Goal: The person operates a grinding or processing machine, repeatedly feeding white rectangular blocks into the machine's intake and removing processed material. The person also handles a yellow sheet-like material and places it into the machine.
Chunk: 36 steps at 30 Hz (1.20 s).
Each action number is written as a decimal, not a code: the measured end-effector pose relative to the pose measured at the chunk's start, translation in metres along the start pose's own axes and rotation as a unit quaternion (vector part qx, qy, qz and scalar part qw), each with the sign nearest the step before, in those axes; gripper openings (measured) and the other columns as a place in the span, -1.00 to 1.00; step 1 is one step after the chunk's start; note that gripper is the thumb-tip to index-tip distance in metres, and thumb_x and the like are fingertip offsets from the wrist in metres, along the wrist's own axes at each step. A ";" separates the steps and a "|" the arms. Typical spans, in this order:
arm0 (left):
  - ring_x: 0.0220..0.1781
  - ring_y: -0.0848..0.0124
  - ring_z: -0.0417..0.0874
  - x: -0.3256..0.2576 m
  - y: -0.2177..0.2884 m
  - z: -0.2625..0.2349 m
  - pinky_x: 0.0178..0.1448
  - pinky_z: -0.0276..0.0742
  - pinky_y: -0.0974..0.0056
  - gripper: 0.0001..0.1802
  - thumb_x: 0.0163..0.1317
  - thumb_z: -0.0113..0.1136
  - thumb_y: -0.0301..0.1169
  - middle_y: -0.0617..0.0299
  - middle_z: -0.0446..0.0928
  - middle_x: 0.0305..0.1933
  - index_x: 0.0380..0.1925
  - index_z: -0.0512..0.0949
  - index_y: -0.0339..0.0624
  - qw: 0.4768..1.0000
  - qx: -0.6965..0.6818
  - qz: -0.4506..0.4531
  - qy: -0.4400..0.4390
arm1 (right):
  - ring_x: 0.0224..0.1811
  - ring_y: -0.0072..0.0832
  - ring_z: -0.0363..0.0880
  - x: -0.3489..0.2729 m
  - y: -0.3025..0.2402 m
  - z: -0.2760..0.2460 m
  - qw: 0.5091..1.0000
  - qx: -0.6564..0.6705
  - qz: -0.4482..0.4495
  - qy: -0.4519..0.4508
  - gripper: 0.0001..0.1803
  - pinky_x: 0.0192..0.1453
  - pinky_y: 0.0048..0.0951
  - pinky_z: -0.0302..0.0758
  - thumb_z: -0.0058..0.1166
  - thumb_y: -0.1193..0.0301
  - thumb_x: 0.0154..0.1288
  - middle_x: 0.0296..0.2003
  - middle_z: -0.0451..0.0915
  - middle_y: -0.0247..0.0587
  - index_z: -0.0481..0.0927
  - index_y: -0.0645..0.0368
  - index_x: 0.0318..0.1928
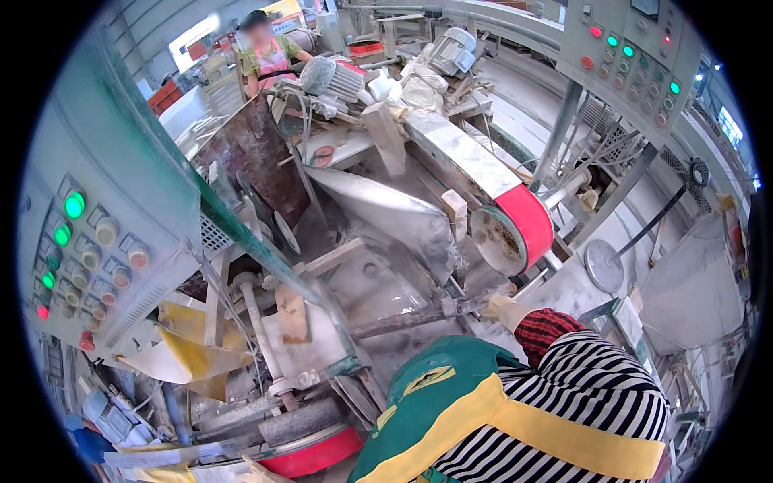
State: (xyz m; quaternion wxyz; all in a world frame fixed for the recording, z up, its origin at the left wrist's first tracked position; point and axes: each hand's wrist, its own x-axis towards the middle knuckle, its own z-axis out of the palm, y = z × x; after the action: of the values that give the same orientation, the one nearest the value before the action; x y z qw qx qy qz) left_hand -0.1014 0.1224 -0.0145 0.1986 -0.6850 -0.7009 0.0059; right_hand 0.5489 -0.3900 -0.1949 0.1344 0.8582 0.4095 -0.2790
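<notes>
My right hand (502, 309), in a pale glove below a red-and-black checked cuff, is reaching out just under the red belt (527, 225) of a belt sander. A dusty wheel (498, 241) carries that belt. The hand is close to the end of a dark metal bar (427, 318). Its fingers are too small and partly covered to show whether they grip anything. My left hand does not show; a green apron (451, 362) with a yellow strap and my striped sleeve (596, 370) fill the lower middle.
A second red belt (318, 455) runs at the lower left. Button panels stand left (88, 258) and upper right (628, 64). Wooden blocks (385, 133) and a cloudy plastic sheet (394, 213) lie about the dusty frame. Another person (272, 60) is at the back, behind a motor (332, 78).
</notes>
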 end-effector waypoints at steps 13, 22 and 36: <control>0.13 -0.04 0.50 0.000 0.041 -0.077 0.13 0.48 -0.11 0.00 0.00 0.30 0.28 -0.09 0.42 0.12 0.35 0.28 -0.06 0.925 -0.231 -0.281 -0.114 | 0.04 -0.18 0.63 -0.003 -0.106 -0.130 0.964 0.264 0.020 0.026 -0.48 0.18 -0.22 0.49 -0.07 0.15 0.25 0.01 0.63 -0.07 0.49 -0.21 0.25; 0.15 -0.04 0.54 -0.029 0.037 -0.035 0.21 0.46 -0.05 -0.11 0.00 0.42 -0.05 -0.18 0.46 0.18 0.28 0.33 -0.27 0.863 -0.422 -0.270 -0.064 | 0.01 -0.18 0.63 0.013 -0.055 -0.034 0.987 0.153 0.007 -0.042 -0.48 0.16 -0.22 0.50 -0.04 0.19 0.21 0.00 0.64 -0.06 0.51 -0.12 0.22; 0.33 0.16 0.37 -0.142 0.132 -0.143 0.43 0.27 0.17 0.12 -0.24 0.51 -0.53 -0.07 0.31 0.32 0.39 0.11 -0.34 0.750 -0.622 -0.207 -0.087 | -0.01 -0.41 0.63 0.070 -0.184 -0.124 0.775 0.567 -0.269 -0.074 -0.51 0.10 -0.37 0.54 0.11 0.34 0.30 -0.03 0.67 -0.07 0.50 0.22 0.21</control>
State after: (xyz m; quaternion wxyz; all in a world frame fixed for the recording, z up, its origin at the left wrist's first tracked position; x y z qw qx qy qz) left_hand 0.0632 -0.0438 0.0415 -0.3369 -0.4916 -0.6888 -0.4128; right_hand 0.4869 -0.1734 -0.1360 -0.4277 0.6104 0.3801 -0.5477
